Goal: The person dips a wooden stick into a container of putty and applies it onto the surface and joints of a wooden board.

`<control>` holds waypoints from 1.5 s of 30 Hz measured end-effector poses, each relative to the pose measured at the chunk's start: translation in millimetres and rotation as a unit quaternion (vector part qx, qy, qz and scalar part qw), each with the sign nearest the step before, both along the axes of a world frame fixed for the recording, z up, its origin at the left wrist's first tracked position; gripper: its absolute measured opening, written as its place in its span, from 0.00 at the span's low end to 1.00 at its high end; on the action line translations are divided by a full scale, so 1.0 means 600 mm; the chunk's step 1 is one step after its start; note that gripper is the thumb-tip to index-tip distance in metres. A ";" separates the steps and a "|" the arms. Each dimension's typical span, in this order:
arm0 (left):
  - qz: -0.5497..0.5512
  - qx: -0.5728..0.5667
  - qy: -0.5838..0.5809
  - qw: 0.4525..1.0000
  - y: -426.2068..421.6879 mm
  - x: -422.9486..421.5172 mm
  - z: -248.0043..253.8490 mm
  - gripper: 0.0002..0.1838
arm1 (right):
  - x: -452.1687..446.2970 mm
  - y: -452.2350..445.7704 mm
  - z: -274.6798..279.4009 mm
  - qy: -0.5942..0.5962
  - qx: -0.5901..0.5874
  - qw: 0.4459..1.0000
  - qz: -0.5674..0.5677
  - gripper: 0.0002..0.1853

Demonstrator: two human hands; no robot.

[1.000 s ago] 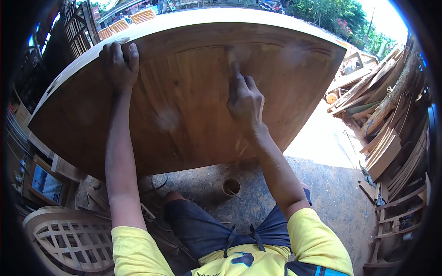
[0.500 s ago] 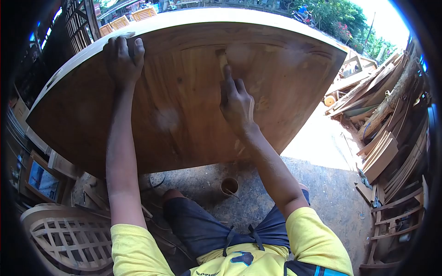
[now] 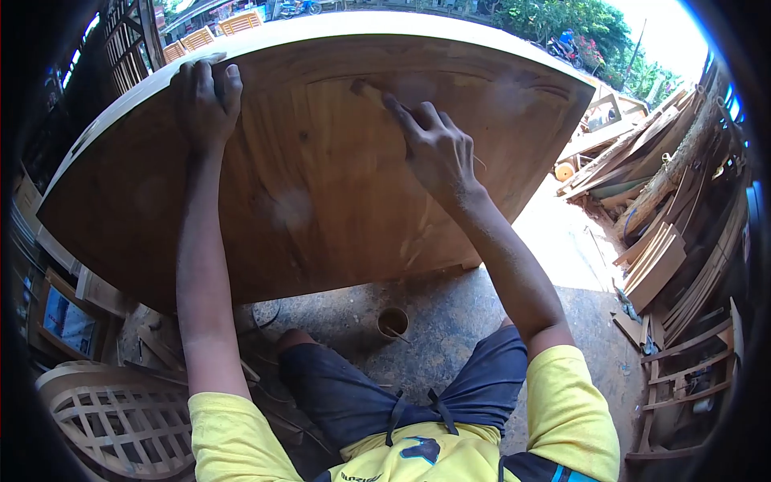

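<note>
A large curved wooden panel (image 3: pixel 321 177) stands tilted in front of me, its brown face toward me and its pale edge at the top. Near its upper left, my left hand (image 3: pixel 210 104) grips the top edge, with the thumb on the near face. My right hand (image 3: pixel 438 149) is closed around a small brush (image 3: pixel 369 92), whose dark tip touches the panel just below the top edge, left of centre. Darker streaks run along the upper part of the face. On the floor below the panel is a round container (image 3: pixel 393 322) with a thin stick in it.
An oval wooden lattice piece (image 3: pixel 120 418) lies at the lower left, near a framed glass pane (image 3: pixel 70 321). Stacked planks and offcuts (image 3: pixel 654 261) line the right side, with a slatted wooden frame (image 3: pixel 691 386) below. Motorcycles and orange chairs (image 3: pixel 197 38) are beyond the panel.
The brush tip has moved left along the panel's upper part. My right hand has turned, so the brush slants more to the left, and its forearm has swung right. My left hand keeps its hold.
</note>
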State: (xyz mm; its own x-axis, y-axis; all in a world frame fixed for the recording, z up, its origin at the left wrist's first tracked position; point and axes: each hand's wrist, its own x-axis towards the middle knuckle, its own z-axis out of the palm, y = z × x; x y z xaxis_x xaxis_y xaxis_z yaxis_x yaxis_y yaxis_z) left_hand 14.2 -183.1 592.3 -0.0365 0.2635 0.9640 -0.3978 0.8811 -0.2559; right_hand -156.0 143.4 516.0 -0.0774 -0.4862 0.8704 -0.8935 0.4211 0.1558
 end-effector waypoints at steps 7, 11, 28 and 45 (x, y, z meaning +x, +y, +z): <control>0.006 -0.004 -0.003 1.000 -0.007 0.001 0.001 0.16 | -0.032 0.063 0.039 0.021 0.057 0.997 -0.038 0.36; 0.001 -0.004 -0.006 1.000 -0.005 0.002 0.002 0.15 | -0.063 0.096 0.046 0.038 0.060 0.996 -0.053 0.37; 0.017 -0.019 0.011 1.000 -0.007 -0.007 0.000 0.17 | -0.011 0.035 -0.032 -0.133 -0.088 0.986 0.056 0.39; 0.018 -0.014 0.009 1.000 -0.013 -0.002 0.000 0.16 | 0.049 0.008 -0.048 -0.162 -0.085 0.983 0.009 0.36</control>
